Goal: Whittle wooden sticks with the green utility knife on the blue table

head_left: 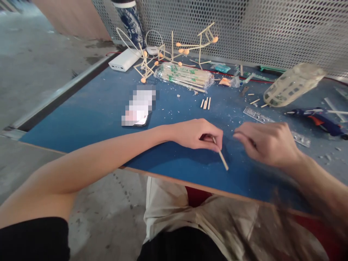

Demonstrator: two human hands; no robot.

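Observation:
Over the front of the blue table, my left hand point(203, 134) pinches a thin wooden stick point(223, 160), whose lower end slants down toward the table edge. To its right is my right hand point(268, 143), slightly blurred, its fingers curled closed. Whatever it may hold is hidden. Beyond my left hand, several short cut stick pieces point(206, 103) lie side by side. A clear ruler point(258, 115) lies partly under my right hand. Farther back rests a plastic-wrapped bundle of sticks point(185, 76). Behind that stand stick frames point(200, 47) with orange blobs at some joints.
A phone point(140, 105) lies left of centre. At the back left are a white power bank point(125, 59) and a dark patterned bottle point(132, 25). A glue gun point(320, 121) and a clear plastic container point(293, 85) occupy the right. Perforated metal point(244, 32) borders the back.

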